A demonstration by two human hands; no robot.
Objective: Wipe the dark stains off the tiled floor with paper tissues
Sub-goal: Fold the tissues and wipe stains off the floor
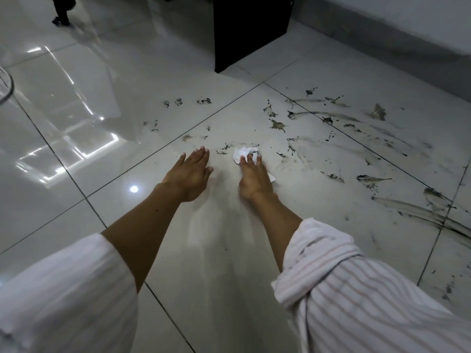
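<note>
My right hand [253,175] presses a crumpled white paper tissue [243,152] flat against the glossy white tiled floor [216,250], fingers straight on top of it. The tissue's far edge is dirtied. My left hand [190,174] lies flat on the tile a little to the left, fingers straight and together, holding nothing. Dark stains [344,118] in splashes and long smears cover the tiles to the right and ahead of the tissue. Small dark specks [187,101] sit farther ahead on the left tile.
A black cabinet [249,29] stands on the floor ahead. A white wall base [407,34] runs along the far right. A person's dark shoe [61,20] is at the top left. A curved glass rim [7,82] shows at the left edge.
</note>
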